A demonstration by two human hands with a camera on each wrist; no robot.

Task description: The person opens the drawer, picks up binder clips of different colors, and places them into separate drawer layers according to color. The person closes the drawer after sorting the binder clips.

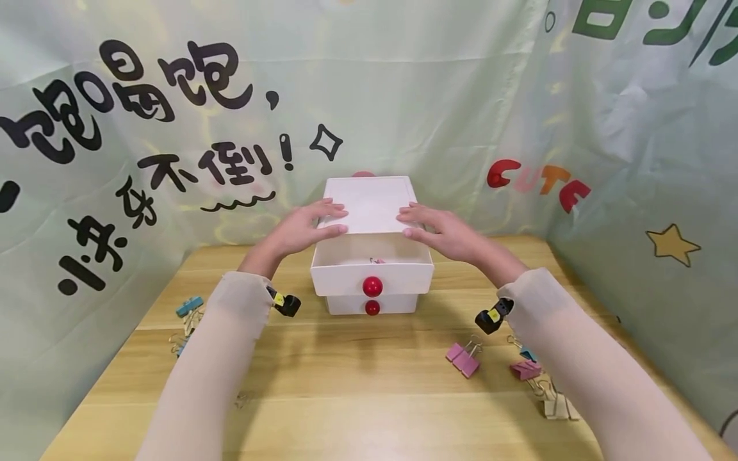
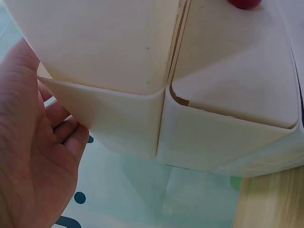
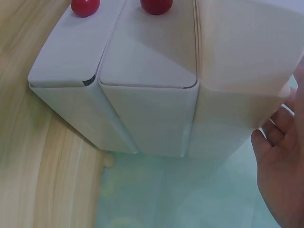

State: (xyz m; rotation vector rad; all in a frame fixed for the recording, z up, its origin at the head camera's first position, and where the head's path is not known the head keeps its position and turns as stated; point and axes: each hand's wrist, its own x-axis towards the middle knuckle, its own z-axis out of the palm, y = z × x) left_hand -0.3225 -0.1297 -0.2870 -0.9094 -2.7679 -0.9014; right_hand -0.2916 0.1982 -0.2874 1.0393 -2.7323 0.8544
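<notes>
Left hand [image 1: 305,227] and right hand [image 1: 441,234] flank the white drawer box [image 1: 369,202] on the desk [image 1: 346,384], its top drawer [image 1: 340,280] pulled out.

From the head view, both hands look spread, fingers over the box's top edges, pinching nothing; heavy pressing there, with that drawer jutting, might tip the box forward, and the right sleeve [image 1: 594,365] could catch the cream clip [image 1: 558,408] in front and right of the box. A small pink item [image 1: 377,261] inside the drawer shows only here. The left wrist view adds fingers loosely bent beside the box's side, so a lift might slip. The right wrist view shows two shut lower drawers [image 3: 149,57]; the head view shows one.
</notes>
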